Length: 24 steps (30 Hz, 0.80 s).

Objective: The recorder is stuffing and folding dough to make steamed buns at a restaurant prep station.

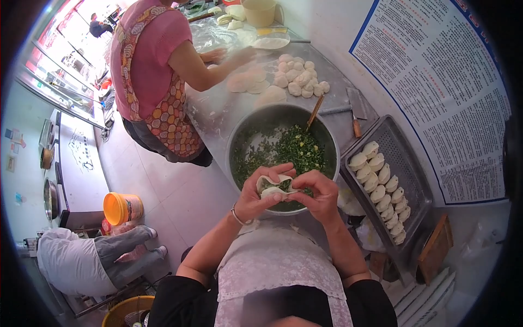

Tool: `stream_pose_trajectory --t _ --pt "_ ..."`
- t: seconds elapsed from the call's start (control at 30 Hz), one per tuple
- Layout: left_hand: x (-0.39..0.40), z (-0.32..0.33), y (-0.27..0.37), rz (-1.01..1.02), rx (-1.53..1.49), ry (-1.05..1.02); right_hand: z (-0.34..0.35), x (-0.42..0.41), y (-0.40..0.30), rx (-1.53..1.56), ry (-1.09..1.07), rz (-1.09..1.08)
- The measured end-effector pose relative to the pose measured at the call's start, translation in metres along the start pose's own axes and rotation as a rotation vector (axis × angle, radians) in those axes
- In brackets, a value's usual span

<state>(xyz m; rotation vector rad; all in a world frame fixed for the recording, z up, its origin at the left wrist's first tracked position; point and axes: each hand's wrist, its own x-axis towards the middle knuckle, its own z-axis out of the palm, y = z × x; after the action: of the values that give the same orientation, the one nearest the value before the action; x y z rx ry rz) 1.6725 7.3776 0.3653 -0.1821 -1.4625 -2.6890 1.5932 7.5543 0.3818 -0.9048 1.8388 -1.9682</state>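
My left hand (256, 195) cradles a round dough wrapper (269, 190) with chopped green filling inside. The fingers of my right hand (318, 193) pinch the wrapper's right edge; its middle is still open. Both hands are over the near rim of a large metal bowl (231, 143) of chopped greens with yellow bits (300, 149). A wooden handle (315, 112) leans on the bowl's far right rim. To the right, a perforated metal tray (408, 163) holds rows of filled, folded dumplings (384, 173).
A co-worker in a patterned apron (171, 118) works at the floured table (208, 116), hands near flat dough rounds (247, 79). Dough balls (302, 75) and a wooden-handled scraper (357, 108) lie beyond the bowl. Another person (77, 261) bends at lower left, near an orange bucket (122, 208).
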Motion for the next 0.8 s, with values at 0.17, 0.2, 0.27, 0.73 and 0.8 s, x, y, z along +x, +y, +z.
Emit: stream_pose_trajectory --t 0.17,0.2,0.27,0.73,0.8 --pt "0.002 -0.001 -0.002 0.072 -0.029 -0.01 0.015 0.001 -0.007 0.197 0.169 0.133" --pt "0.001 0.001 0.0 0.045 -0.072 0.001 0.015 -0.002 -0.003 0.145 0.18 0.104" --pt "0.001 0.005 0.002 0.017 -0.115 0.012 0.011 -0.005 -0.001 -0.094 0.176 -0.059" --pt "0.002 0.005 -0.003 0.008 0.163 -0.031 -0.003 0.006 0.002 -0.357 -0.062 -0.316" --pt "0.003 0.002 -0.006 0.058 0.206 -0.047 0.0 0.007 0.001 -0.152 0.001 -0.167"
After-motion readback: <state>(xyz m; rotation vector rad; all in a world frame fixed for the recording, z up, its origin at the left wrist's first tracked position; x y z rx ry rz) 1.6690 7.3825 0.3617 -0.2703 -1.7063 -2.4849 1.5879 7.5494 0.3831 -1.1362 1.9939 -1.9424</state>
